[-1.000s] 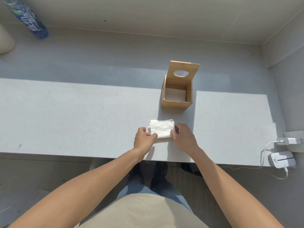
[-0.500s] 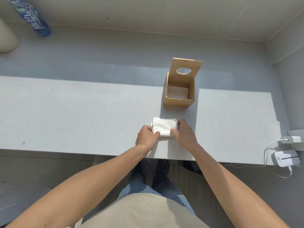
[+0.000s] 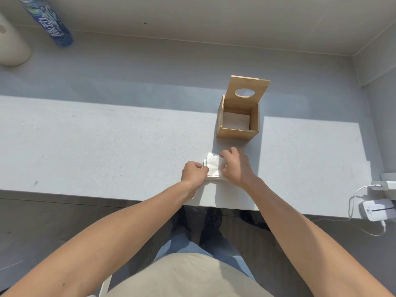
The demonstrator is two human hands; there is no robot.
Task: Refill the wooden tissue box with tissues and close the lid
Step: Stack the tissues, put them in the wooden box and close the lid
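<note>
The wooden tissue box (image 3: 236, 132) stands on the grey counter (image 3: 107, 151), its lid (image 3: 246, 91) with a round hole tilted up at the back. White tissues (image 3: 236, 123) lie inside on the bottom. A small stack of white tissues (image 3: 213, 167) rests on the counter just in front of the box. My left hand (image 3: 194, 173) pinches the stack's left edge. My right hand (image 3: 236, 166) covers its right side, fingers curled over the far edge.
A blue-labelled bottle (image 3: 48, 24) and a cream cylinder (image 3: 11, 48) stand at the far left against the wall. A white charger (image 3: 383, 185) and a white device (image 3: 377, 210) with cable sit at the right end of the counter. My legs are below the counter's front edge.
Both hands have closed in on the tissue stack; my right hand has moved over its top and far edge, so less of the stack shows. The box has not moved.
</note>
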